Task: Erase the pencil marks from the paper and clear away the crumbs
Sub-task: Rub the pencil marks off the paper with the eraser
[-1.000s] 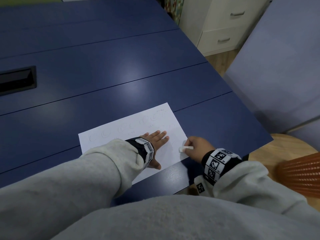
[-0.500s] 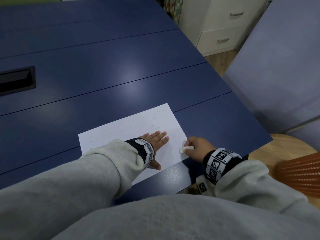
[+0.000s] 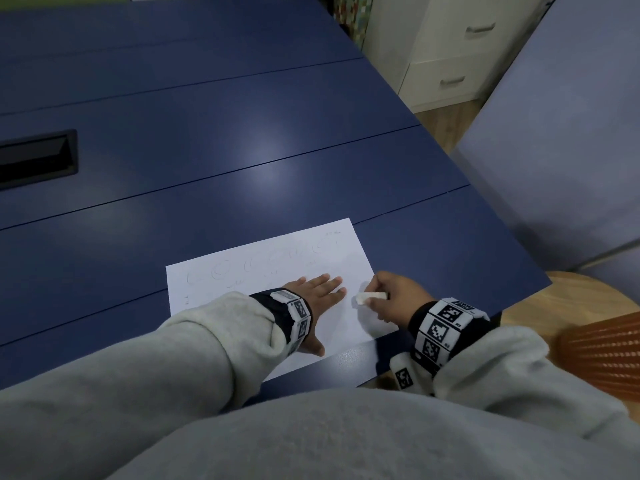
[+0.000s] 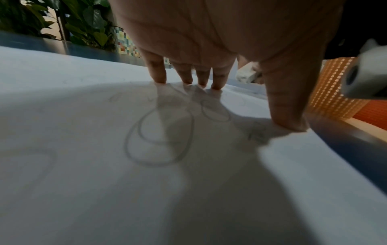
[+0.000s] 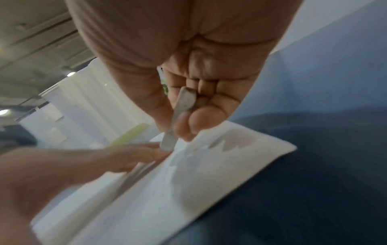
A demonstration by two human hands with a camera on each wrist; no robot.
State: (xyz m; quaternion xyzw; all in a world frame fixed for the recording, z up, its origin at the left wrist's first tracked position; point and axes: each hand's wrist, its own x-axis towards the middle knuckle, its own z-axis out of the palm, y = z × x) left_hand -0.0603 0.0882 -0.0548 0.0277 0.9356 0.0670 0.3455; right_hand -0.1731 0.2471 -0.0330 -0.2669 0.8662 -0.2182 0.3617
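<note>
A white sheet of paper (image 3: 242, 271) with faint pencil loops lies near the front edge of the blue table (image 3: 242, 150). My left hand (image 3: 320, 289) presses flat on the sheet, fingers straight and spread; in the left wrist view the fingertips (image 4: 159, 77) touch the paper (image 4: 83, 165) beyond pencil ovals (image 4: 159, 137). My right hand (image 3: 391, 296) pinches a flat white eraser (image 3: 370, 297) at the sheet's right edge. In the right wrist view the eraser (image 5: 180, 116) sits between thumb and fingers, its lower end on the paper (image 5: 188, 182).
A black recessed slot (image 3: 38, 161) is set in the table at the left. White drawers (image 3: 450, 46) stand beyond the table's right side, and an orange mesh chair (image 3: 602, 351) is at the lower right. The table edge runs just under my right wrist.
The right hand and eraser have shifted very slightly along the paper's right edge. The left hand stays pressed in the same place.
</note>
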